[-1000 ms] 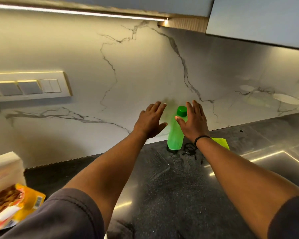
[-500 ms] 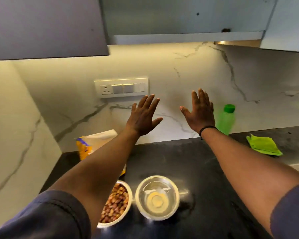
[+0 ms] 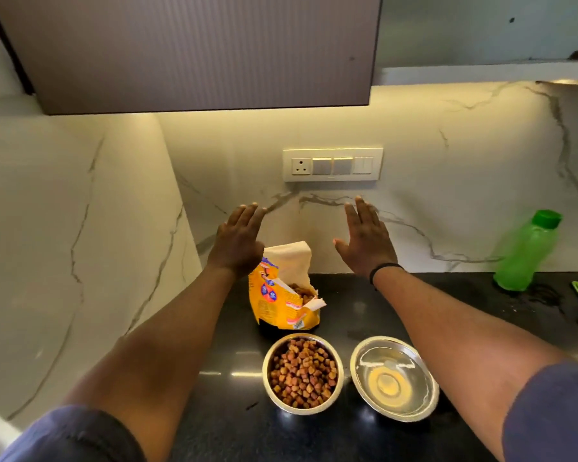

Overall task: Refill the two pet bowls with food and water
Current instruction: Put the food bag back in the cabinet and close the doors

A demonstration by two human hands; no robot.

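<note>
Showing both hands, left point(image 3: 237, 241) and right point(image 3: 367, 241), released, palms spread above desk point(image 3: 364, 305). Kibble bowl point(image 3: 302, 373) filled, water bowl point(image 3: 394, 378) filled; likely signalling completion.

Kibble-filled steel bowl point(image 3: 302, 373) beside water-filled steel bowl point(image 3: 394, 378).

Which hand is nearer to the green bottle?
The right hand. It is raised open, well left of the green bottle, not touching it. The left hand is farther left, above the food bag.
</note>
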